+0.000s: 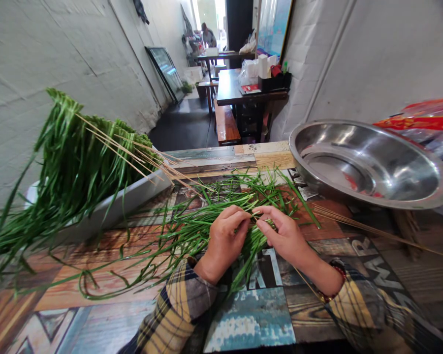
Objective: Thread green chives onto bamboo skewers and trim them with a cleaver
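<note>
Loose garlic chives [195, 216] lie spread over the patterned wooden table, under and around both hands. My left hand [229, 236] is closed, thumb and forefinger pinched at the chives near the middle of the heap; the exact stalk is partly hidden by the fingers. Close beside it, my right hand [280, 233] pinches a thin bamboo skewer [307, 281], whose length runs back under the palm toward the wrist. The fingertips of both hands almost meet. To the left, rows of bundled chives [92, 152] stand in a white tray [110, 211], leaves hanging over its side.
Several bamboo skewers [170, 169] rest across the tray's corner and the heap. More skewers [376, 230] lie at right, below a large steel basin [369, 196]. Red plastic packaging [424, 115] sits behind the basin. Beyond are another table [229, 81], a bench [226, 123] and a distant person [208, 37].
</note>
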Motion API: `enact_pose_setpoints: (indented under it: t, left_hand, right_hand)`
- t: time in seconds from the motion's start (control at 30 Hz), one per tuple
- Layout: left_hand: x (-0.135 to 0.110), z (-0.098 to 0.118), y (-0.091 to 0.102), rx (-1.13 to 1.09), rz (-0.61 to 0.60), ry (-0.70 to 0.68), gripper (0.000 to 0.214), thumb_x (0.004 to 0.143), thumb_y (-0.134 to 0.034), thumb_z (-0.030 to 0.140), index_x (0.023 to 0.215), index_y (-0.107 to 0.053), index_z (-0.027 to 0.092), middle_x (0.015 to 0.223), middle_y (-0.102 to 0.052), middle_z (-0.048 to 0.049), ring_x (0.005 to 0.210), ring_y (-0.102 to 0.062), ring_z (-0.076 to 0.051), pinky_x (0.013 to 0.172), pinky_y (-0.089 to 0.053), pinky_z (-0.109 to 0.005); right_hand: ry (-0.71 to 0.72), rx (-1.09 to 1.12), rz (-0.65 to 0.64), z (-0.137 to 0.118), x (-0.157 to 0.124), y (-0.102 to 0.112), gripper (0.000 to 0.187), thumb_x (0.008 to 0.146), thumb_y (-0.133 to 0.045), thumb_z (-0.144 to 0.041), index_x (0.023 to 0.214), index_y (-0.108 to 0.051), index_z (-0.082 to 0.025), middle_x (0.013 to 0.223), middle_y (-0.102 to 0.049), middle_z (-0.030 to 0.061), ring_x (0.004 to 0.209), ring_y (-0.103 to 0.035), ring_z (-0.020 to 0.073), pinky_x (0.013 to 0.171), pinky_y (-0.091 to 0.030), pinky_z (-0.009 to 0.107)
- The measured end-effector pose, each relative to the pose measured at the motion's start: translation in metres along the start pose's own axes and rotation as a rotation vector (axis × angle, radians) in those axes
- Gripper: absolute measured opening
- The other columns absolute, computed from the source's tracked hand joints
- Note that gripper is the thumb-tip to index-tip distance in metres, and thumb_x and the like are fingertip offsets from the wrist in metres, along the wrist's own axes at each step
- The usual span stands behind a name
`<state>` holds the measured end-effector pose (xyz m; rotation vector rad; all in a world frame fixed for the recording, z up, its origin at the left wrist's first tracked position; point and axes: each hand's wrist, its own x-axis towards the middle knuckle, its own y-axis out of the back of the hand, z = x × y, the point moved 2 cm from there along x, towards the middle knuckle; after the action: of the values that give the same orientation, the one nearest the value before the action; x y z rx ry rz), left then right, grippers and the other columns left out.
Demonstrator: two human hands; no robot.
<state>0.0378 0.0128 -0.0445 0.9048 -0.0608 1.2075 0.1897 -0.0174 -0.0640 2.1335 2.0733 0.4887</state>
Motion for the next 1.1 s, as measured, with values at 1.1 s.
enact_pose_setpoints:
  t: [1.1]
  left_hand:
    - [0.007, -0.019, 0.002, 0.363, -0.14, 0.003, 0.016, 0.084, -0.055, 0.018, 0.072, -0.065, 0.018, 0.082, -0.055, -0.0047, 0.08, -0.05, -0.017, 0.07, -0.04, -0.03]
  right_hand:
    - [-0.009, -0.178, -0.11, -0.002, 0.002, 0.007, 0.017, 0.087, -0.049, -0.029, 0.083, -0.061, -0.018, 0.071, -0.06, -0.002, 0.049, -0.056, 0.0084, 0.046, -0.042, 0.02]
